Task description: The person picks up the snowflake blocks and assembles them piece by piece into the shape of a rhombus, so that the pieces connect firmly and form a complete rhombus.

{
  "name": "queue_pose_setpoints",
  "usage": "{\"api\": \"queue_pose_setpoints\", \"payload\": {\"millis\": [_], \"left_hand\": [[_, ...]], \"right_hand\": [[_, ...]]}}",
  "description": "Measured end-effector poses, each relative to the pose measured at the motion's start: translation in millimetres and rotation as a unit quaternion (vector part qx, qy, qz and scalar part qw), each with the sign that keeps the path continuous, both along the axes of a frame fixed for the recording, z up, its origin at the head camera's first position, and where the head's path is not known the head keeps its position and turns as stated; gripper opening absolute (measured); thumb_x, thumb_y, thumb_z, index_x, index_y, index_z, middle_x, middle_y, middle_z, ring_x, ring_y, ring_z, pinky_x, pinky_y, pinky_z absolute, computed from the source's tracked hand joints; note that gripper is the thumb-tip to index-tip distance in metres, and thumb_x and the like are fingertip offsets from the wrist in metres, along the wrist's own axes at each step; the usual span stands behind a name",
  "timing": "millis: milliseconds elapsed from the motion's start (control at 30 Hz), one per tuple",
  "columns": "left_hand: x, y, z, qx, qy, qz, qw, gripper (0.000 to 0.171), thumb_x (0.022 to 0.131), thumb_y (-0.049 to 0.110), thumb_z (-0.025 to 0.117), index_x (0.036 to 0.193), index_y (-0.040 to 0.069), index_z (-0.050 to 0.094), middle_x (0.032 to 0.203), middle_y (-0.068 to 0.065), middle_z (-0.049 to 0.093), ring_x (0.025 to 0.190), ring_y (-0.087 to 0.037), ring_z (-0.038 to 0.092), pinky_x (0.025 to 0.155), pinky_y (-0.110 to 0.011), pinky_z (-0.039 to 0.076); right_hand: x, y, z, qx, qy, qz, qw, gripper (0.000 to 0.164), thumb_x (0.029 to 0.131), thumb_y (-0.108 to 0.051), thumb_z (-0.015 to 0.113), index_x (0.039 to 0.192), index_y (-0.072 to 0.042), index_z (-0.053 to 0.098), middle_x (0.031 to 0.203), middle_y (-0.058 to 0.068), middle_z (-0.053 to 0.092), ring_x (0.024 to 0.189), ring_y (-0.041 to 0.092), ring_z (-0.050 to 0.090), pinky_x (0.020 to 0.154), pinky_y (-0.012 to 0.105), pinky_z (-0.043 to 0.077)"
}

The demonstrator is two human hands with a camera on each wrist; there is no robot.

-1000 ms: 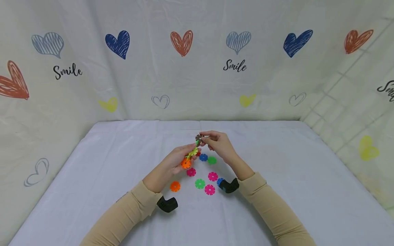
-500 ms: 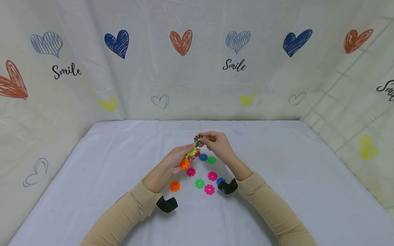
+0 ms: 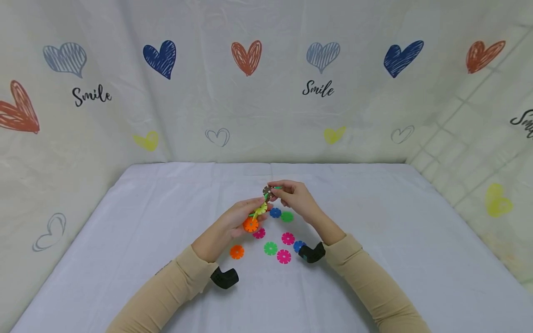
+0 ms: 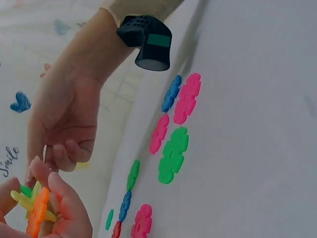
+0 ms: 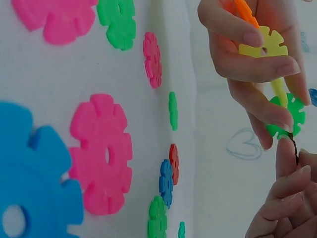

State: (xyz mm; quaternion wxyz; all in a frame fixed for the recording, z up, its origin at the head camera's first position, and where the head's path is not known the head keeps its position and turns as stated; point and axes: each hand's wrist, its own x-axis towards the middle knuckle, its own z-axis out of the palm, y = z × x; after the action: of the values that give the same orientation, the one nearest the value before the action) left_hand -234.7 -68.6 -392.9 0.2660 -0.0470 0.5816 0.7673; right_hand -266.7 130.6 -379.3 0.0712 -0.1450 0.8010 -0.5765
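Got some orange, yellow and green joined discs (image 3: 251,225), a brown disc (image 3: 266,190), pink, green, blue, red and orange loose discs (image 3: 284,254), plain whitish tablecloth (image 3: 416,240), tan sleeves (image 3: 176,284), and a pale backdrop (image 3: 275,111) with scribbly blue, reddish and yellow hearts (image 3: 159,60) plus black "Smile" lettering (image 3: 318,88).

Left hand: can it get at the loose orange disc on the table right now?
Probably not straight away: nothing covers the orange disc, but the left hand grips the linked discs, so it would likely need to free some fingers first.

Left hand (image 3: 236,216), right hand (image 3: 298,196), brown disc (image 3: 266,190), orange disc (image 3: 250,226) slightly lower in head view
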Motion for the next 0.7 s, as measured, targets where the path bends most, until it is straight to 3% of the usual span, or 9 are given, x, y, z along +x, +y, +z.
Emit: {"api": "queue_pose_setpoints", "payload": {"millis": [200, 467, 700], "left_hand": [[-0.6, -2, -1.8, 0.002, -0.011, 0.006, 0.9999, 0.050, 0.107, 0.035, 0.055, 0.145, 0.002, 0.055, 0.137, -0.018, 0.060, 0.082, -0.010, 0.065, 0.068, -0.020, 0.053], [0.2, -2, -1.3, -0.015, -0.018, 0.029, 0.9993, 0.054, 0.104, 0.036, 0.061, 0.148, 0.005, 0.052, 0.131, -0.012, 0.065, 0.094, -0.014, 0.066, 0.068, -0.020, 0.052], [-0.7, -3, -1.8, -0.027, -0.019, 0.048, 0.9983, 0.055, 0.104, 0.034, 0.062, 0.149, 0.007, 0.051, 0.131, -0.016, 0.058, 0.092, -0.015, 0.066, 0.069, -0.021, 0.055]], "right_hand": [[-3.5, 7, -0.6, 0.026, 0.001, -0.001, 1.000, 0.037, 0.105, -0.019, 0.060, 0.138, -0.003, 0.063, 0.098, 0.015, 0.073, 0.073, 0.035, 0.051, 0.067, 0.029, 0.044], [-10.4, 25, -6.7, 0.066, -0.027, 0.027, 0.997, 0.036, 0.102, -0.017, 0.064, 0.134, 0.000, 0.065, 0.103, 0.022, 0.071, 0.065, 0.020, 0.047, 0.067, 0.027, 0.042], [-14.2, 36, -9.6, 0.143, -0.052, 0.069, 0.986, 0.036, 0.098, -0.017, 0.069, 0.130, -0.002, 0.068, 0.090, 0.013, 0.065, 0.072, 0.023, 0.053, 0.068, 0.028, 0.044]]}}
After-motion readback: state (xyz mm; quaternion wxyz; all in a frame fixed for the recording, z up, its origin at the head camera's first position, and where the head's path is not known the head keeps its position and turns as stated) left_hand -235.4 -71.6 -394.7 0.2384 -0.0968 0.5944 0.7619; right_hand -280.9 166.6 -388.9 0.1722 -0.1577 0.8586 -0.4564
